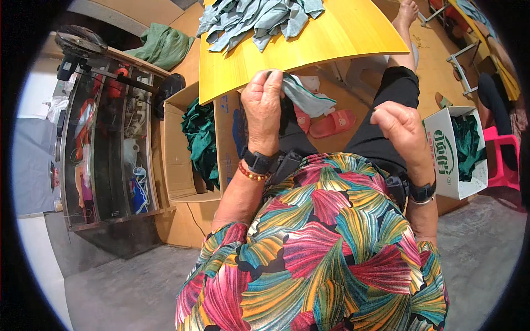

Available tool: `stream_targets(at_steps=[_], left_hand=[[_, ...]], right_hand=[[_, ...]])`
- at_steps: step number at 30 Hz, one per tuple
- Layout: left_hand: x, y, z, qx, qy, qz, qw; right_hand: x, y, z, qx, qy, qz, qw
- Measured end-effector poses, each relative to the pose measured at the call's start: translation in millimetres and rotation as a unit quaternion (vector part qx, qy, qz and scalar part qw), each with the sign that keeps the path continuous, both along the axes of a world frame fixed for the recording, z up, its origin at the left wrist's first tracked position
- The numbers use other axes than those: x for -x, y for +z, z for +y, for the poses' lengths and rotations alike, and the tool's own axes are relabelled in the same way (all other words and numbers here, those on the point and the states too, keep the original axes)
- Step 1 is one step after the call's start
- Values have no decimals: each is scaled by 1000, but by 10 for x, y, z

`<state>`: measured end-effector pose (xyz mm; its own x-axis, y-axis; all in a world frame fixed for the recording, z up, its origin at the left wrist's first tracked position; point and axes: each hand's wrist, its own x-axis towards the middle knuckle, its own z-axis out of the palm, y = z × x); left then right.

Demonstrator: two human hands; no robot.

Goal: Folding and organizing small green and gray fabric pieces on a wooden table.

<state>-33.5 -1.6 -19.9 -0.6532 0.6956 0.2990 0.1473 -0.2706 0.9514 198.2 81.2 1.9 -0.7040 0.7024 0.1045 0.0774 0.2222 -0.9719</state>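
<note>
My left hand (263, 105) is closed in a pinch on a small pale grey cloth piece (308, 97) with a dark green edge. The cloth hangs to the right of the fingers, just off the front edge of the yellow table (353, 38). A heap of grey-blue cloth pieces (259, 23) lies on that table, beyond my left hand. My right hand (398, 128) is closed too, held over my right leg and apart from the cloth. Whatever its curled fingers hold, if anything, is hidden.
At the left stands an open cardboard box (172, 165) with dark green cloth (201, 138). A white carton (441, 149) with green cloth and a pink stool (505, 146) are at the right. A pink slipper (333, 124) lies under the table. A shelf (96, 182) and fan (80, 43) stand far left.
</note>
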Motion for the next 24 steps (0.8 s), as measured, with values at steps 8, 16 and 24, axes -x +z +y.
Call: stream_targets(at_steps=[8, 16, 24], left_hand=[[-72, -20, -52, 7, -69, -96, 993], [-62, -32, -117, 35, -83, -134, 987], [-139, 96, -141, 45, -148, -183, 971]], right_hand=[[176, -196, -40, -228, -40, -83, 969], [151, -201, -23, -200, 4, -90, 976], [152, -155, 11, -239, -6, -107, 965]])
